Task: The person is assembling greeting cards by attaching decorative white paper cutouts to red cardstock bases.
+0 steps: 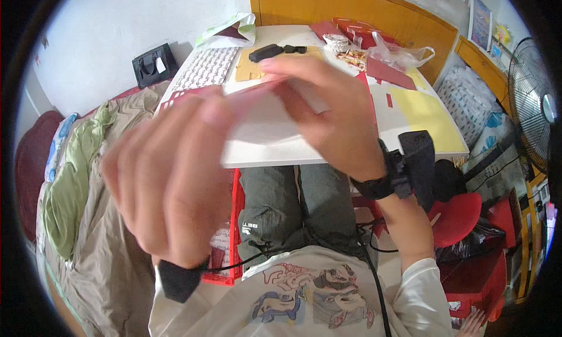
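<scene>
Above the white table (pixel 272 154), both my hands are raised on a thin pinkish-red sheet (pixel 249 101), which motion smears; it looks like paper or a flat card sleeve. My left hand (pixel 172 173) is closed, its thumb and fingertips pinching the sheet's left end. Opposite it, my right hand (pixel 336 112) curls its thumb and fingers around the right end. Behind the hands lies a flat piece of brown cardboard (pixel 249 69) with a black device (pixel 266 52) on top. Each wrist wears a black strapped-on device.
White pieces in rows (pixel 205 69) cover the table's far left. At the far right are dark red cards (pixel 390 74), a clear plastic bag (pixel 404 53) and a yellow sheet (pixel 430 119). A red crate (pixel 236 226) stands below; a fan (pixel 547 107) is at right. Another person's fingers or toes (pixel 473 323) show lower right.
</scene>
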A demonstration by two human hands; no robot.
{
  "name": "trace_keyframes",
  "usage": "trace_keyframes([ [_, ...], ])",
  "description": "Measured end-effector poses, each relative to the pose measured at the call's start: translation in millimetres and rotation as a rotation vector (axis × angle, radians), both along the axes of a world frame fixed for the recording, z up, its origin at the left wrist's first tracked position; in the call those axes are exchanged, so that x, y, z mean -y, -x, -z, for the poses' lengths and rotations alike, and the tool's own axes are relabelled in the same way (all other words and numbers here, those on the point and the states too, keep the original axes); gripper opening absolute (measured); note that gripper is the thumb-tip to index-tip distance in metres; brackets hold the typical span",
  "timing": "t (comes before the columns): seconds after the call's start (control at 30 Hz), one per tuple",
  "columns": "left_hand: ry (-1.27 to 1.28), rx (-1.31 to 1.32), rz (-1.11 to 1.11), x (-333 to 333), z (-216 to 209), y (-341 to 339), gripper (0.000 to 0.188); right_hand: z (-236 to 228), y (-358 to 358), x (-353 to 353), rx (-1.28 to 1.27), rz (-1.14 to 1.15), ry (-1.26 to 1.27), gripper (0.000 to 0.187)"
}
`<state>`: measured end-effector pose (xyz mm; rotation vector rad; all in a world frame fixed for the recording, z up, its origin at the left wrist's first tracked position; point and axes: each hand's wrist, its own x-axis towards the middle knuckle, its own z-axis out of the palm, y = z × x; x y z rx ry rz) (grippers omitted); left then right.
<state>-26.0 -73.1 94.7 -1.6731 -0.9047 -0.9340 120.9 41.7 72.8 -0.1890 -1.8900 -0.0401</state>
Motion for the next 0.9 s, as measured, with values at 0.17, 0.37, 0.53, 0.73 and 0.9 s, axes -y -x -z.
trace_keyframes([
  [0.17,0.356,-0.124,0.439,-1,21,-11,0.024,-6,-49,3,-0.029,-0.064,-0.087,0.03],
  [0.37,0.443,-0.125,0.311,-29,31,-7,0.067,9,-82,20,0.042,-0.127,-0.009,0.028],
  [0.53,0.581,-0.1,0.374,-38,29,-11,0.096,19,-84,36,0.016,-0.226,0.13,0.026],
  [0.73,0.317,-0.072,0.287,-34,43,-16,0.087,29,-85,51,0.001,-0.352,0.362,0.02],
  [0.9,0.22,-0.074,0.249,-31,48,-18,0.061,31,-82,70,0.018,-0.294,0.424,0.025],
])
